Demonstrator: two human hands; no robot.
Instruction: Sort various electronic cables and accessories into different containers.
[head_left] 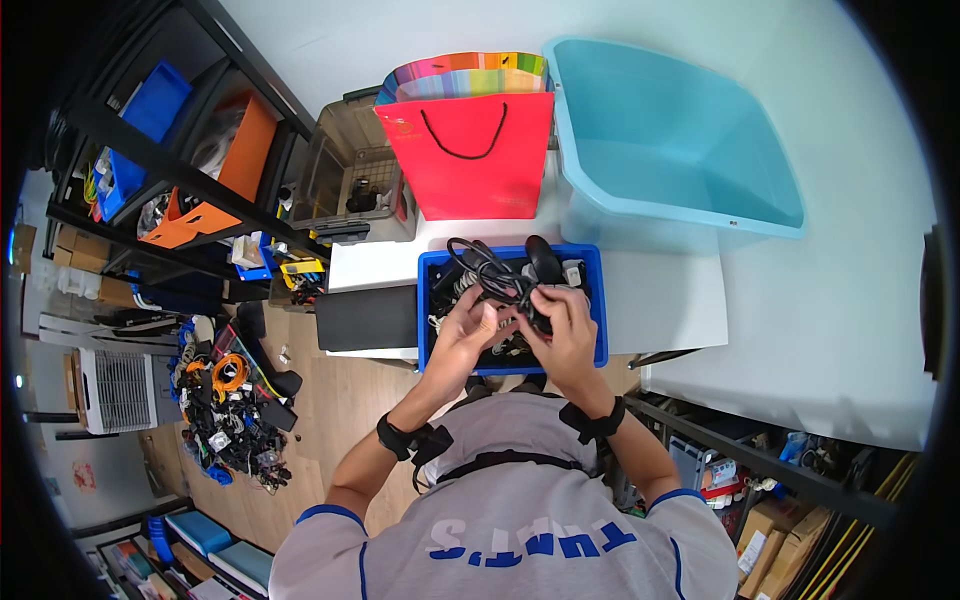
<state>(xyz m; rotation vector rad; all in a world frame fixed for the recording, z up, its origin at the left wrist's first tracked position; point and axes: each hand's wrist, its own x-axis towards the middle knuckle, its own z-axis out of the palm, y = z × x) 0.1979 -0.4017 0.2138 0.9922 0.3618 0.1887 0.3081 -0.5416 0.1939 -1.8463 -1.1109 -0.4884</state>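
Observation:
A coiled black cable (487,265) is held up over a blue bin (423,300) in front of me. My right hand (564,338) is closed, its fingers pinching the bundle where the loops come together. My left hand (462,338) is at the lower left of the same bundle, thumb and fingers drawn together on it. The fingertips of both hands nearly meet, and what lies between them is partly hidden. Inside the bin are black adapters, a rounded black device (543,260) and white cables, partly covered by my hands.
A dark flat box (367,319) lies left of the bin on the white table (665,300). Behind stand a grey see-through crate (335,180), a red paper bag (470,165) and a large light-blue tub (680,130). Tangled cables (235,430) cover floor at left, beside shelving (130,135).

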